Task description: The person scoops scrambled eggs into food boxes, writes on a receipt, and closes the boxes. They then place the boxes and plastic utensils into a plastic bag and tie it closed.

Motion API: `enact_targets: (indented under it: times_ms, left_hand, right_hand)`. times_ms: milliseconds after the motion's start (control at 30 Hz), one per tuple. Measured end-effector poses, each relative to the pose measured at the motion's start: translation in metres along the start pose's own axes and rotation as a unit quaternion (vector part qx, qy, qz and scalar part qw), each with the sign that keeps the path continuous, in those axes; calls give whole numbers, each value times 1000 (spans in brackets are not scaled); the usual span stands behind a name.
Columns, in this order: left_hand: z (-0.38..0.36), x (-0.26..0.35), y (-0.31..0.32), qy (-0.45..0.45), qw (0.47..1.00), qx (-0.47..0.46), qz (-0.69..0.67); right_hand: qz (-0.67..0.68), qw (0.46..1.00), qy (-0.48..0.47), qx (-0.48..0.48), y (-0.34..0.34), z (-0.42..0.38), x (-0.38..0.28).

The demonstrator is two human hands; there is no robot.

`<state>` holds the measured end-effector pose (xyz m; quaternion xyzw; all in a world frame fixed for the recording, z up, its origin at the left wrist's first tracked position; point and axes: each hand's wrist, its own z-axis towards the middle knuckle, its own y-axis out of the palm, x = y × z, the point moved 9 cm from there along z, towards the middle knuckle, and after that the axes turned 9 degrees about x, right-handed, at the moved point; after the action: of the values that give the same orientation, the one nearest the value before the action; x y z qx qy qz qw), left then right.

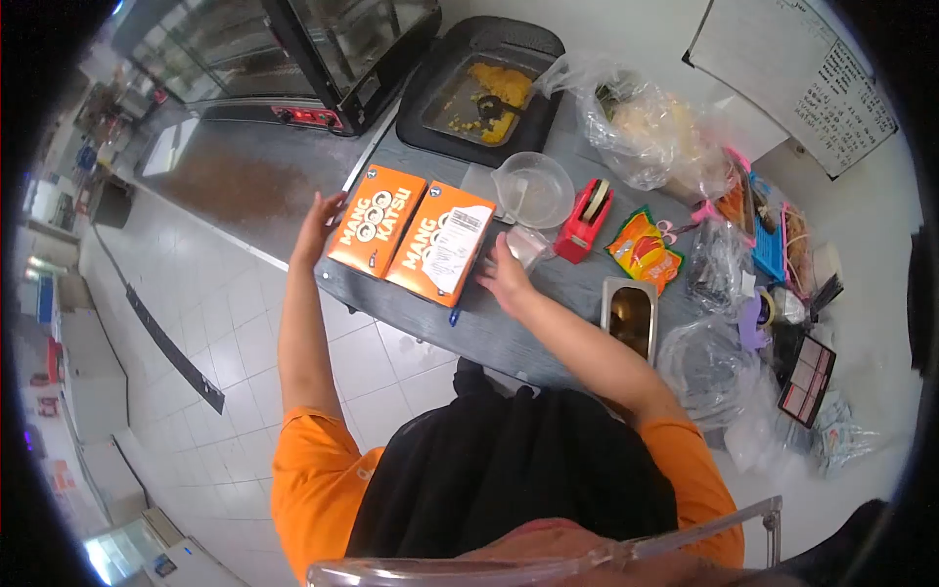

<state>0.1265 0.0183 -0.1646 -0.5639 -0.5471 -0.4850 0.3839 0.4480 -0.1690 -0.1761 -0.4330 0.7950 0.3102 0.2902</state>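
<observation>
Two orange boxes stand side by side on the grey table [460, 333] in the head view. The left box [377, 220] has white lettering. On the right box [440, 240] lies a white printed label [455, 245]. My left hand [320, 223] is at the left box's outer side, fingers apart. Beside the right box's outer side is my right hand [506, 274], its fingers spread and apart. Just beyond my right hand are a small clear packet [528, 247] and a round clear container [534, 192].
A black pan [479, 93] with yellow food sits at the back. Right of the boxes are a red tape dispenser [584, 223], an orange packet [646, 249], a metal container [631, 318] and plastic bags [709, 367]. A glass display case [342, 59] stands at the back left.
</observation>
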Motion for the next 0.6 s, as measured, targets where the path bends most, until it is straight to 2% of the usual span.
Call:
enact_targets:
  times_ms: [67, 100, 133, 167, 200, 267, 400, 467, 500, 533, 567, 600]
  left_hand:
    - [-10, -20, 38, -102, 989, -100, -43]
    - [0, -50, 20, -122, 992, -25, 18]
    - [-1, -55, 16, -129, 991, -27, 18]
    - [-7, -57, 15, -139, 990, -30, 6]
    - [-15, -60, 15, -149, 988, -34, -7]
    - [-35, -60, 19, -168, 984, -39, -32]
    - [-70, -75, 21, -177, 979, -53, -81]
    - [-82, -76, 33, -163, 948, -68, -265]
    - [-87, -68, 43, -127, 939, -101, -303]
    - [-89, -73, 48, -127, 938, -102, -306]
    - [-87, -80, 48, -135, 934, -70, -322]
    - [-86, -86, 46, -143, 930, -38, -338]
  right_hand:
    - [20, 1000, -2, -6, 14, 25, 26]
    - [13, 995, -102, -10, 20, 31, 19]
    - [5, 979, -201, -15, 25, 33, 11]
    - [28, 978, -206, 2, 25, 38, 19]
    - [26, 979, -200, 6, 26, 45, 27]
    - [170, 972, -150, -56, 38, 52, 33]
    - [108, 980, -134, -96, 51, 34, 7]
    - [94, 978, -153, -109, 43, 42, 6]
    - [70, 979, -125, -142, 44, 42, 10]
    - [46, 979, -97, -176, 48, 38, 13]
    - [121, 974, -64, -183, 55, 36, 17]
    - [119, 974, -65, -182, 57, 34, 15]
